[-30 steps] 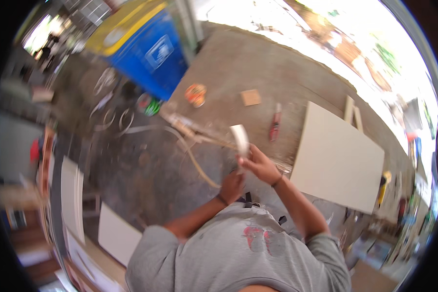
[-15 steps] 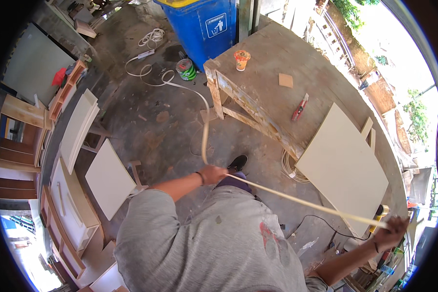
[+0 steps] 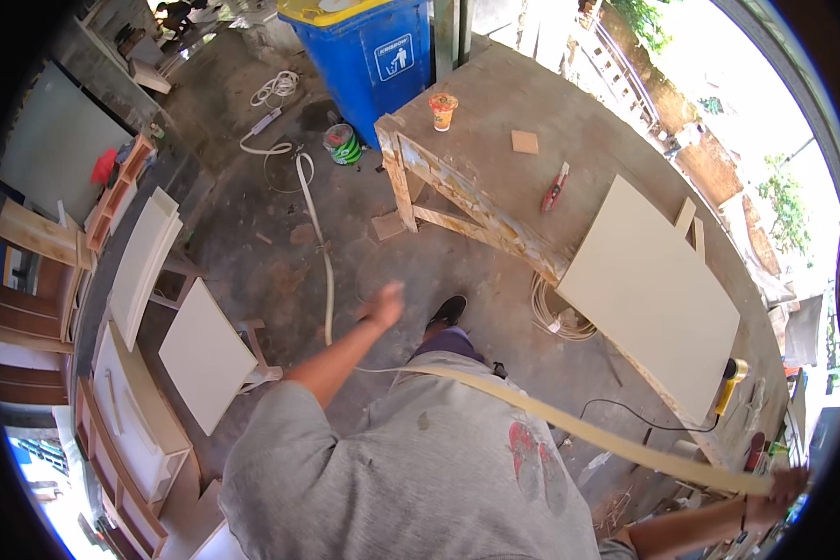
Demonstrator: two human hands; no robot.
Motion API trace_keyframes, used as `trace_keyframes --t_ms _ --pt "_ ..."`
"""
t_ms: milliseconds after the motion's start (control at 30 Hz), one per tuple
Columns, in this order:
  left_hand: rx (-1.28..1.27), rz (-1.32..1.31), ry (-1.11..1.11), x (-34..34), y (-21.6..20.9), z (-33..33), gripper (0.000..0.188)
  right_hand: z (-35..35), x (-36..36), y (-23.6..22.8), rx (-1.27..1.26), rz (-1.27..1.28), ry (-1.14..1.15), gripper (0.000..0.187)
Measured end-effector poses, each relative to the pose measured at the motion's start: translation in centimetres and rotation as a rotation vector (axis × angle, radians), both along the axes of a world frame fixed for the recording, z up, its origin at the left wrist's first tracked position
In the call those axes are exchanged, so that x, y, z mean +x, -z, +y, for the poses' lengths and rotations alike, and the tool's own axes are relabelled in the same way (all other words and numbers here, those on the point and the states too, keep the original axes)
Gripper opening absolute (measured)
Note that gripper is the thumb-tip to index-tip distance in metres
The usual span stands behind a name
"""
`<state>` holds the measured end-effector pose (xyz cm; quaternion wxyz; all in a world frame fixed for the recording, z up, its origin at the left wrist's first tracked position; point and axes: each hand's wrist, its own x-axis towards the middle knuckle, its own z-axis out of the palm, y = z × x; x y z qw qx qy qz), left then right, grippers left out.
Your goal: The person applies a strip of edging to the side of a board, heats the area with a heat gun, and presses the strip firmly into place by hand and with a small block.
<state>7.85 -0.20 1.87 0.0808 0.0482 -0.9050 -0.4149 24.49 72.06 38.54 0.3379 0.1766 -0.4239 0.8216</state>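
A long cream strip of edge banding (image 3: 588,431) stretches across the front of my grey shirt toward the lower right. My right hand (image 3: 782,490), dim near the picture's rim, is closed on its end. More of the strip trails along the floor on the left toward the blue bin. My left hand (image 3: 381,303) is off the strip, held over the floor in front of me, a little blurred, with its fingers loosely apart. A cream board (image 3: 658,299) lies on the worn workbench (image 3: 504,112), nearest to my right arm.
On the bench are a red utility knife (image 3: 556,187), a small wooden square (image 3: 525,142), an orange cup (image 3: 442,111) and a yellow heat gun (image 3: 730,385) with a black cord. A blue bin (image 3: 359,70) and a green can (image 3: 343,145) stand beyond. Pale panels (image 3: 207,357) lie left.
My left hand has let go of the strip and moved slightly left and up. My right hand has pulled its end farther down and right. The strip now hangs lower across my shirt.
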Motion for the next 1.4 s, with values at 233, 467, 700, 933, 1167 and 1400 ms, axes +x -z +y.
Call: trace_keyframes --t_ms 233,467,700,933,1167,1400 --pt "0.590 0.261 1.101 3.5 -18.8 24.4 0.048 -22.5 -10.8 3.7 -0.088 -0.007 -0.371 0.021" --pt "0.032 0.249 0.968 2.0 -15.2 24.7 0.020 -7.8 -3.9 6.7 -0.053 -0.365 0.426 0.018" --pt "-0.337 0.386 0.838 -2.6 -3.2 8.6 0.011 20.6 15.2 9.0 -0.380 -0.321 0.357 0.021" --pt "-1.046 -0.387 0.295 -6.4 3.7 -8.4 0.028 18.6 30.6 5.6 -0.321 -0.451 0.868 0.016" --pt "-0.595 -0.564 0.519 -9.7 -7.1 7.8 0.051 -8.7 12.2 4.5 -0.119 -0.330 0.459 0.019" --pt "0.578 -0.015 1.244 4.1 -18.8 31.8 0.034 -24.9 -7.4 11.5 -0.593 -0.147 -0.215 0.031"
